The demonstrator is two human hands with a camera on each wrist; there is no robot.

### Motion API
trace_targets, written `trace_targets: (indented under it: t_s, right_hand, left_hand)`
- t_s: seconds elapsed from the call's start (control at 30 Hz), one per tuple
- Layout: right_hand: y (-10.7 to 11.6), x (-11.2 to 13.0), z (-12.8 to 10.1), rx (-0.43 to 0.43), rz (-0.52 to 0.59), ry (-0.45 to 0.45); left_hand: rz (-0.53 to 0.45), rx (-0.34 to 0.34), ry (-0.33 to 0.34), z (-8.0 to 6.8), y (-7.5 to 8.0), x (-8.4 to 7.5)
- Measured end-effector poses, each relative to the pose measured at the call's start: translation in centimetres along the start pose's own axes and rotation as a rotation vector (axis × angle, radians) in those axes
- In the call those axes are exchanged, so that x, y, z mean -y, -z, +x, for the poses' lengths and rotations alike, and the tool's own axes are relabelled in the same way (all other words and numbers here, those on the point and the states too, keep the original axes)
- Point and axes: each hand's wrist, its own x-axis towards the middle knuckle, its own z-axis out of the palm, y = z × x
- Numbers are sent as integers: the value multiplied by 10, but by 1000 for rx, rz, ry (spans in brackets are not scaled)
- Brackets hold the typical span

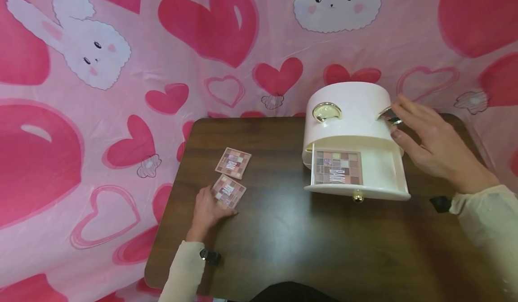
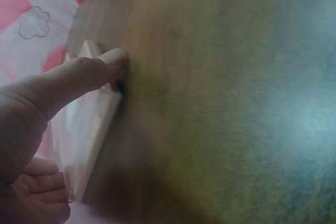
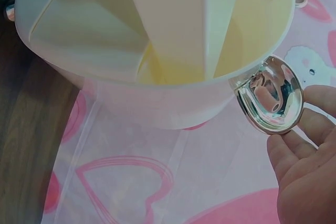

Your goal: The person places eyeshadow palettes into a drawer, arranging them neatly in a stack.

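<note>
On a dark wooden desk point(image 1: 283, 239) backed by a pink cloth point(image 1: 81, 113) printed with hearts and rabbits stands a white cosmetics organizer point(image 1: 348, 113), its bottom drawer point(image 1: 384, 176) pulled open toward the viewer. One eyeshadow palette point(image 1: 337, 167) already lies flat in the left part of that drawer. Two more palettes are well to the left of the organizer, side by side on the desk: the far palette point(image 1: 233, 162) lies untouched, and the near palette point(image 1: 228, 191) is under the left hand point(image 1: 208, 212). The left wrist view is blurred, but the thumb appears to pinch the edge of that palette, as if starting to lift it. The right hand point(image 1: 433, 144) rests at the organizer's right side, fingers relaxed and touching its shiny metal handle point(image 3: 273, 100), steadying the box rather than gripping. Judging by this, one of three palettes is stowed and two are left.
</note>
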Motion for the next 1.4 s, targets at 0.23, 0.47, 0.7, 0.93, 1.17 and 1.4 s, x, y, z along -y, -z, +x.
trace_targets:
  t_s: [0.23, 0.47, 0.7, 0.93, 1.17, 1.4]
  right_hand:
    - [-2, 1, 0, 9, -3, -11]
    - [0, 0, 3, -9, -8, -29]
    - [1, -1, 3, -7, 3, -32]
    - [-2, -1, 1, 3, 7, -31]
    - [-3, -2, 1, -3, 3, -34]
    - [-3, -3, 0, -11, 6, -16]
  left_hand:
    - [25, -28, -19, -10, -2, 6]
    - [-22, -87, -8, -11, -5, 6]
    - [-159, -123, 32, -8, 3, -1]
    - [-196, -120, 59, -18, 15, -2]
    - [-191, -171, -14, -22, 31, -11]
    - [-202, -204, -46, -21, 42, -22]
